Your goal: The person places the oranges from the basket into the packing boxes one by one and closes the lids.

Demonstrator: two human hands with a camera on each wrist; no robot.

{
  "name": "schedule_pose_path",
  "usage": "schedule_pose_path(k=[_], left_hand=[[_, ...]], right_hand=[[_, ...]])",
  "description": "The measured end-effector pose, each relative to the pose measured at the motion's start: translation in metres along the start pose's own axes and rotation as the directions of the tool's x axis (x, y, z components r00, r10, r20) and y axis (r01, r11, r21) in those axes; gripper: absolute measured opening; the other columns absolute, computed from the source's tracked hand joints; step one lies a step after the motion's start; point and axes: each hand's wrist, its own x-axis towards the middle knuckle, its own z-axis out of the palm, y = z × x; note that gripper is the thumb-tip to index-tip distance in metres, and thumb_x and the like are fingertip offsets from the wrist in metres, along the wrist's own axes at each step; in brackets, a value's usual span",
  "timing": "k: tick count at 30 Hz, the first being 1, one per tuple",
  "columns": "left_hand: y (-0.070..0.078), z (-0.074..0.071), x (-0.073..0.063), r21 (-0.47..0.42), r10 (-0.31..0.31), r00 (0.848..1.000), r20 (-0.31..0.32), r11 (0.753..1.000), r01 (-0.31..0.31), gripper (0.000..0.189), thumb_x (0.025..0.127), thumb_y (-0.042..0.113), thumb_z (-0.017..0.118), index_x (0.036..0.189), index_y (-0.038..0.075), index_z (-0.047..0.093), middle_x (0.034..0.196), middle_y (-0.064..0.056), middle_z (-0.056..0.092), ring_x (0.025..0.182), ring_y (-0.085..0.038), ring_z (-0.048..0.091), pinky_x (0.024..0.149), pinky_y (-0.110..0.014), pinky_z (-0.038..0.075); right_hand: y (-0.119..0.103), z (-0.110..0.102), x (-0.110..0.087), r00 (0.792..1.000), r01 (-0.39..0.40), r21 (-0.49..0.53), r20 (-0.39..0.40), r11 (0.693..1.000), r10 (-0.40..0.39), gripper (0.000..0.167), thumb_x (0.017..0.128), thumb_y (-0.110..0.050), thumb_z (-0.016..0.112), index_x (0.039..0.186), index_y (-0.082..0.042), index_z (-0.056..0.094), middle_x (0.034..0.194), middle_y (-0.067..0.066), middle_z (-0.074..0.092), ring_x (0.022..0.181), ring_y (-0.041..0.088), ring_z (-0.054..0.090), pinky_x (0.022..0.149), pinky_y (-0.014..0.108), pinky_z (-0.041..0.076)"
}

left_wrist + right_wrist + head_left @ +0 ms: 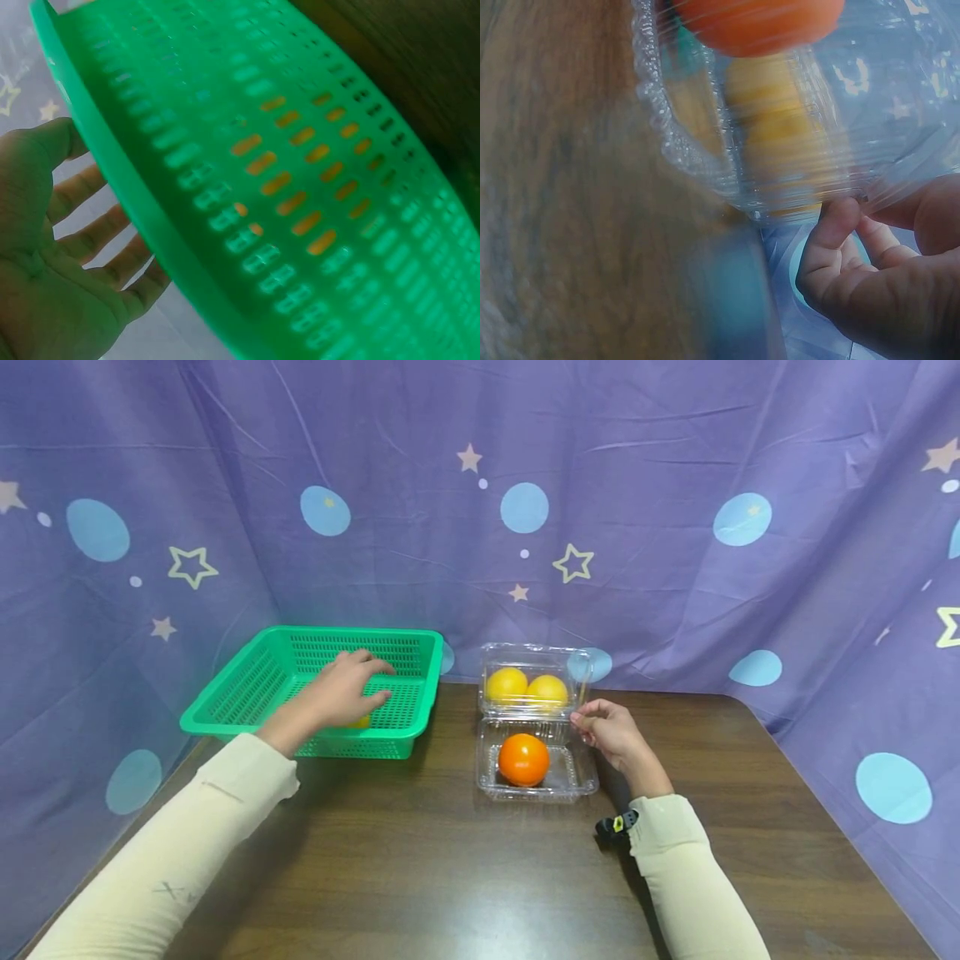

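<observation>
My left hand (347,687) is over the green basket (311,631), its fingers loosely spread with nothing between them. Below it a yellow piece (362,722) shows inside the basket, mostly hidden by the hand; in the left wrist view orange-yellow patches (291,202) show through the slots. With thumb and fingers, my right hand (617,735) pinches the right edge of a clear plastic clamshell box (577,781), near its hinge line. An orange round fruit (523,760) sits in the front half. Two yellow round fruits (507,685) show through the clear plastic behind it.
Basket and box stand side by side toward the back of the brown wooden table (420,852). Behind them hangs a purple curtain (637,527) with stars and blue dots. A black strap (617,824) is at the right wrist.
</observation>
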Motion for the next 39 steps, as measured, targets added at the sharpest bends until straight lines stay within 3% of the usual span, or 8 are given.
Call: schedule_pose_path(k=[5,8,15,18,21,26,33,39], left_hand=[[-0.011,-0.001,-0.002,0.041,-0.065,0.996,0.055,0.997,0.063,0.048,0.100,0.030,0.065,0.141,0.006,0.058,0.141,-0.023,0.053,0.123,-0.047,0.049,0.103,-0.065,0.039],[-0.015,0.000,-0.002,0.082,-0.123,0.986,0.116,0.990,0.114,0.057,0.099,0.036,0.065,0.146,0.006,0.052,0.146,-0.027,0.047,0.128,-0.052,0.045,0.103,-0.069,0.038],[-0.023,0.002,0.001,0.108,-0.241,0.932,0.272,0.970,0.220,0.070,0.098,0.048,0.063,0.151,0.006,0.046,0.156,-0.033,0.032,0.139,-0.063,0.027,0.103,-0.077,0.031],[-0.026,0.003,0.004,0.110,-0.256,0.910,0.326,0.966,0.232,0.071,0.097,0.049,0.064,0.149,0.003,0.047,0.154,-0.035,0.033,0.140,-0.063,0.024,0.106,-0.078,0.028],[-0.030,0.003,0.006,0.107,-0.246,0.897,0.368,0.969,0.222,0.070,0.095,0.048,0.066,0.146,0.002,0.050,0.150,-0.036,0.039,0.139,-0.061,0.030,0.106,-0.075,0.031],[-0.037,0.002,0.011,0.086,-0.215,0.882,0.419,0.977,0.197,0.068,0.091,0.045,0.072,0.139,0.000,0.054,0.127,-0.026,0.057,0.116,-0.043,0.054,0.091,-0.057,0.049],[-0.044,0.003,0.010,0.003,-0.275,0.835,0.477,0.950,0.311,0.062,0.091,0.035,0.074,0.138,0.003,0.050,0.119,-0.023,0.055,0.097,-0.033,0.060,0.064,-0.043,0.057],[-0.040,0.006,0.010,0.000,-0.276,0.842,0.465,0.950,0.311,0.049,0.090,0.035,0.072,0.125,0.006,0.053,0.103,-0.017,0.056,0.073,-0.023,0.056,0.060,-0.039,0.054]], right_hand=[[-0.001,0.001,-0.001,1.000,0.000,-0.005,0.001,1.000,0.000,0.009,0.099,0.000,0.062,0.103,0.003,0.055,0.083,0.006,0.066,0.069,0.010,0.056,0.057,0.020,0.046],[-0.001,0.000,-0.001,1.000,0.003,-0.010,0.001,1.000,-0.003,0.010,0.099,0.000,0.062,0.104,0.004,0.055,0.083,0.005,0.066,0.069,0.010,0.056,0.057,0.020,0.046],[0.000,0.001,-0.001,1.000,-0.005,-0.008,-0.006,1.000,0.005,0.007,0.099,0.001,0.062,0.101,0.002,0.056,0.082,0.004,0.065,0.071,0.012,0.057,0.058,0.020,0.047],[0.000,0.001,-0.001,1.000,-0.004,-0.005,0.001,1.000,0.004,0.008,0.099,0.001,0.062,0.102,0.002,0.055,0.081,0.003,0.065,0.071,0.012,0.057,0.059,0.021,0.047],[-0.001,0.001,-0.001,1.000,-0.006,0.002,0.005,1.000,0.006,0.010,0.099,0.001,0.062,0.104,0.004,0.054,0.081,0.003,0.065,0.071,0.011,0.057,0.059,0.021,0.047],[-0.001,0.000,0.000,1.000,0.008,0.012,0.015,1.000,-0.009,0.009,0.098,0.002,0.063,0.102,0.004,0.055,0.079,0.003,0.063,0.067,0.010,0.055,0.057,0.021,0.046],[0.002,-0.001,0.001,1.000,0.013,0.023,0.013,1.000,-0.013,0.007,0.097,0.002,0.063,0.098,0.002,0.056,0.077,0.002,0.063,0.065,0.009,0.054,0.057,0.020,0.045],[0.001,-0.001,0.000,1.000,0.008,0.021,0.008,1.000,-0.008,0.007,0.098,0.002,0.062,0.098,0.002,0.055,0.078,0.002,0.063,0.066,0.009,0.054,0.057,0.020,0.046]])
